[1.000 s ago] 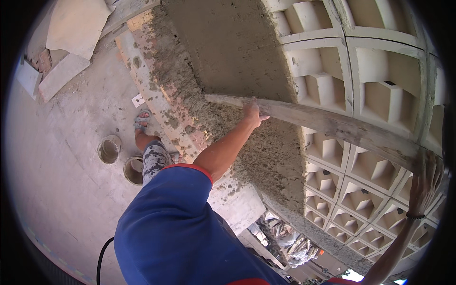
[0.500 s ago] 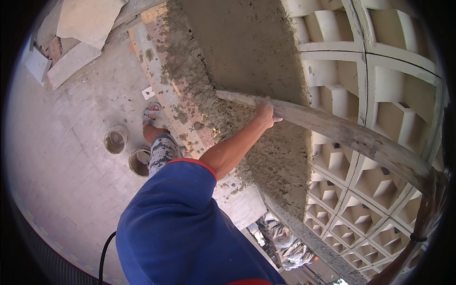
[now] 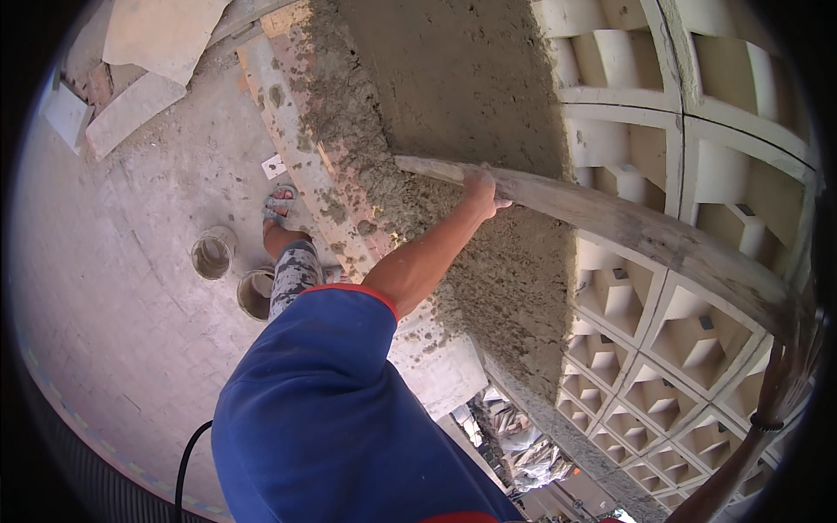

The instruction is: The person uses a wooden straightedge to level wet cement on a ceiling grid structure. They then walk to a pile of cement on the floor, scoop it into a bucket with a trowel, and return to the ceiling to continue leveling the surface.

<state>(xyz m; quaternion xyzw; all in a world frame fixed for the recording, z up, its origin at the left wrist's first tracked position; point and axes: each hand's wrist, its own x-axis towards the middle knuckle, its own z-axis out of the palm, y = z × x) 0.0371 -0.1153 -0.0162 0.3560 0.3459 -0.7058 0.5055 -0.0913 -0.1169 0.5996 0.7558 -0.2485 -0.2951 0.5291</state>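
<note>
A long wooden board, smeared with mortar, spans the fresh grey mortar on the wall and the pale lattice blocks at the right. My left hand is closed round the board near its left end, thumb at the lower edge. At the far right, in the dim rim of the picture, my right hand holds the other end, with a dark band at the wrist. Some of its fingers are hard to make out. Above the board the mortar looks smoother; below it the surface is rough and lumpy.
Pale lattice blocks adjoin the mortar. Mortar-splashed planks run along its left edge. Two buckets stand on the floor beside my sandalled foot. Broken slabs lie upper left, and debris lies below.
The board has shifted slightly upward and left in the picture, with both hands still on it. The view of the lattice has shifted slightly too.
</note>
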